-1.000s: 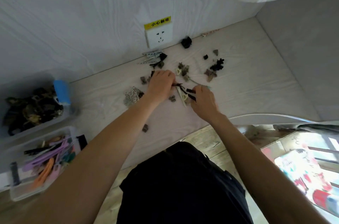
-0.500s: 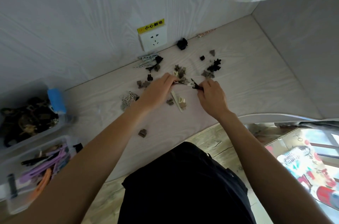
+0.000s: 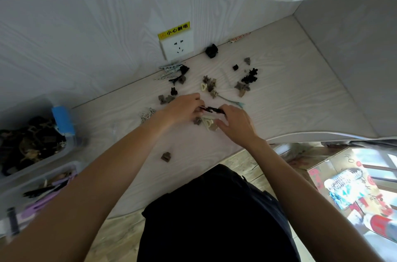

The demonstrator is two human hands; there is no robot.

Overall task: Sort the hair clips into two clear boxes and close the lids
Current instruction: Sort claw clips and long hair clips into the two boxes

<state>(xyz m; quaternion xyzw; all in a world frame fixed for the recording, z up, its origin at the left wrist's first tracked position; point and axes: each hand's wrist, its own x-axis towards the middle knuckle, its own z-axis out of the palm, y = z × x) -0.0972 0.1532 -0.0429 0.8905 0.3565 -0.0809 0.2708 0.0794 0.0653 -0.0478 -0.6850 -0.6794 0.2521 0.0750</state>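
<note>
While both hands meet over the middle of the pale worktop (image 3: 279, 98), the left hand (image 3: 182, 107) and right hand (image 3: 235, 121) each pinch an end of one thin black clip (image 3: 211, 109), grip closed on it from both sides, clip lifted just above the surface. Right under it lie cream clips (image 3: 208, 122) and a small brown one (image 3: 197, 120). More loose clips are scattered toward the wall: a brown cluster (image 3: 209, 85), black claw clips (image 3: 250, 76), a silver pile (image 3: 147, 114) by the left wrist, patterned long clips (image 3: 170, 68) under the socket (image 3: 177, 47), one stray brown clip (image 3: 165, 157) near the worktop edge. Two clear boxes sit far left, well apart from the hands: the upper box (image 3: 64, 150) is full of dark claw clips, the lower box (image 3: 12, 184) holds long flat ones; lids not on. Sorting looks partly done, many clips left. Risks: the thin clip could spring or slip from a two-ended pinch and land back in the pile; a forearm sweeping toward the boxes could knock the stray brown clip off the edge; the upper box is already heaped, so its lid may not seat.
</note>
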